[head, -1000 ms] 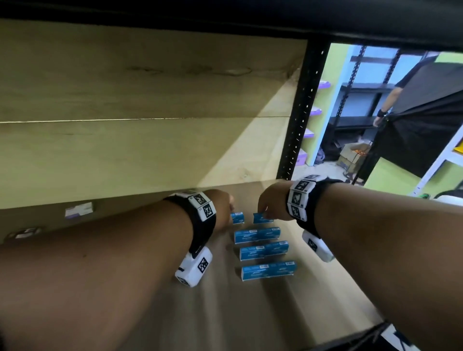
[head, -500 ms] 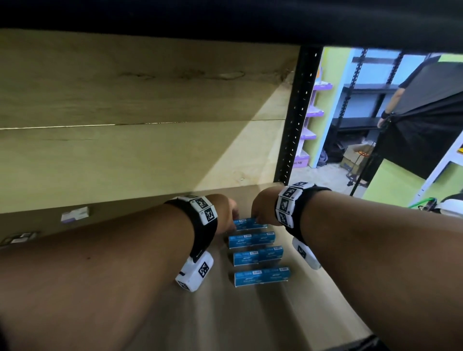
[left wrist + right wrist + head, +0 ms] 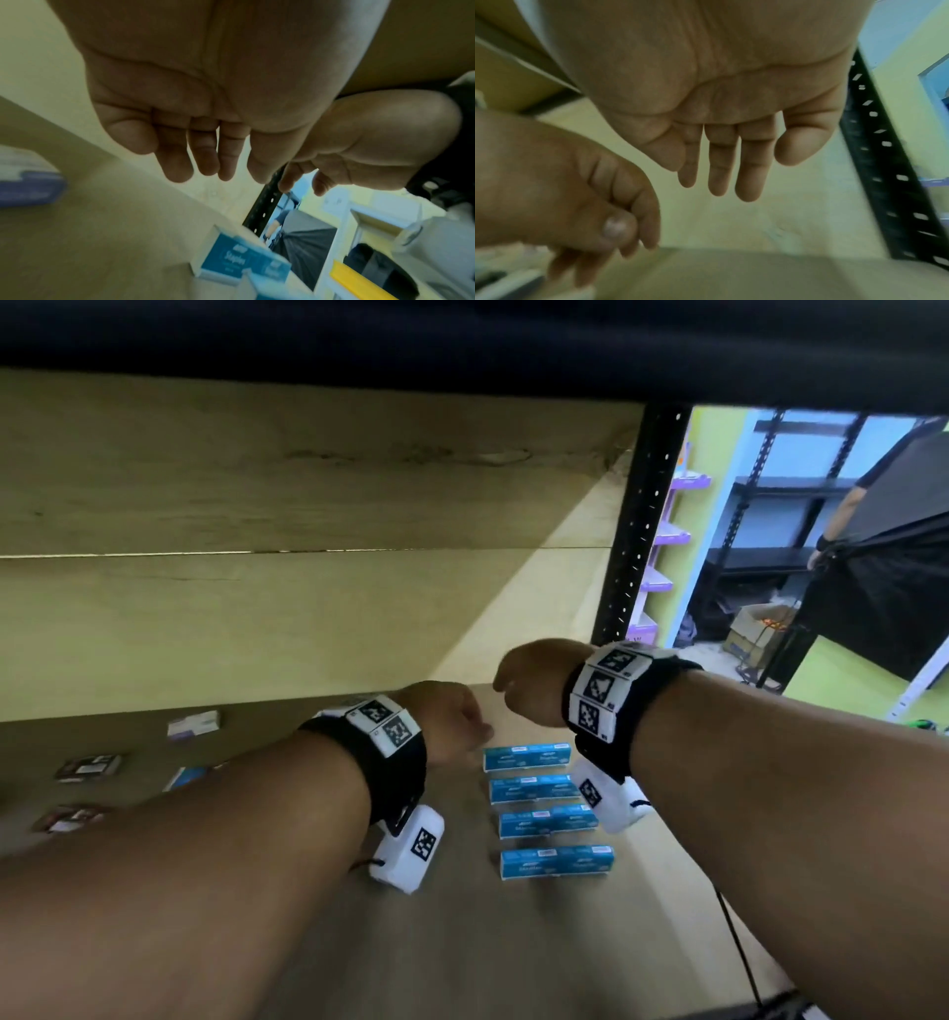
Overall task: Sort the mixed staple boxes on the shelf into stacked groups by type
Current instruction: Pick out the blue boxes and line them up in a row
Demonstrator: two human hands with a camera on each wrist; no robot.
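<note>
Four blue staple boxes [image 3: 545,809], head view only.

Head view looks down into shelf [image 3: 513,942]; wrist views close under palms, sharing shelf

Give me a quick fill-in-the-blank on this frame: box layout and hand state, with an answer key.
1. The blue staple boxes lie in ____ separate rows on the shelf board.
2. The left hand holds ____.
3. The right hand hangs above the row ____ from the person.
4. The black upright post stands on the ____ side of the shelf.

Missing words: four; nothing; farthest; right
</note>
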